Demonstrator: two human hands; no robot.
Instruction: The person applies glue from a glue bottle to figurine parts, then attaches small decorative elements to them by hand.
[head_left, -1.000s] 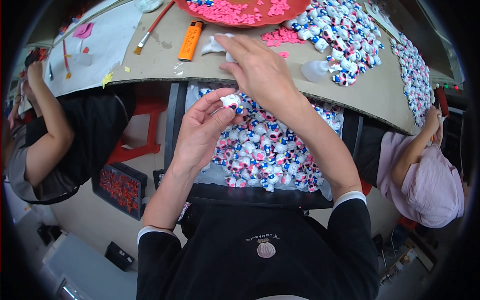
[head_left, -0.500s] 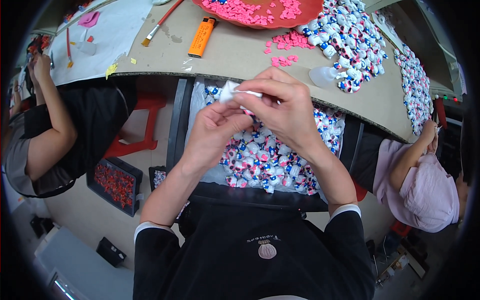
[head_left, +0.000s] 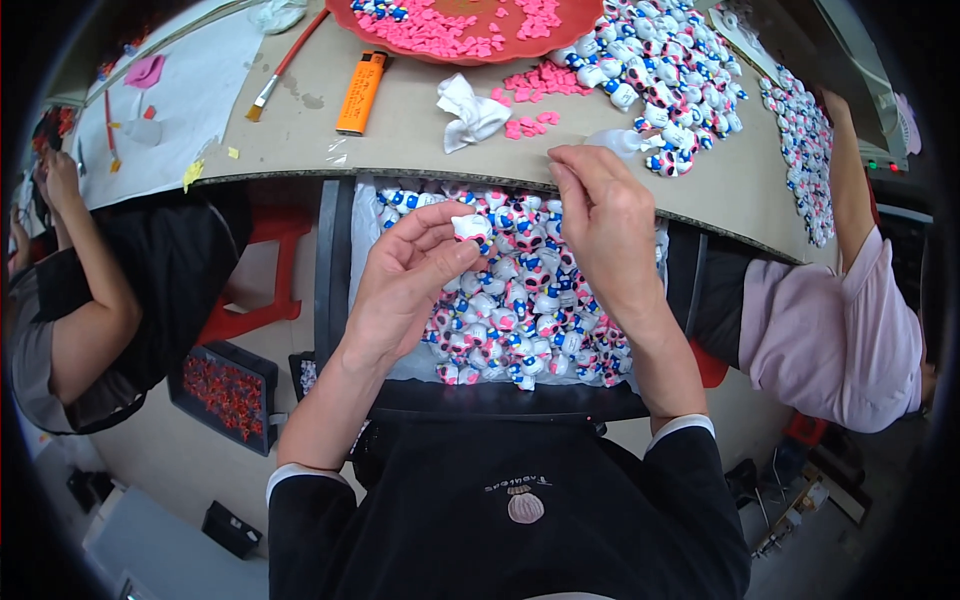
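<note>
My left hand (head_left: 405, 265) holds a small white figurine (head_left: 472, 229) with blue and pink parts between thumb and fingers, over the drawer. At the table edge is my right hand (head_left: 612, 215), fingers bent and a little apart, with nothing seen in it. Just beyond it a small translucent bottle (head_left: 617, 141) lies on the table, partly behind the knuckles. A crumpled white cloth (head_left: 472, 114) rests on the tabletop to the left of that hand. Below both hands, the drawer (head_left: 332, 290) is full of many similar figurines (head_left: 530, 310).
On the table lie an orange lighter (head_left: 361, 94), a brush (head_left: 287, 65), pink bow-shaped pieces (head_left: 547, 80), a red dish (head_left: 465, 50) and a figurine pile (head_left: 665, 70). Co-workers sit left (head_left: 80, 270) and right (head_left: 830, 330). A bin of red pieces (head_left: 270, 375) stands on the floor.
The white cloth has left my hands and lies on the table. My hands have parted: the left keeps the figurine lower down, the right is near the bottle. The view has shifted slightly.
</note>
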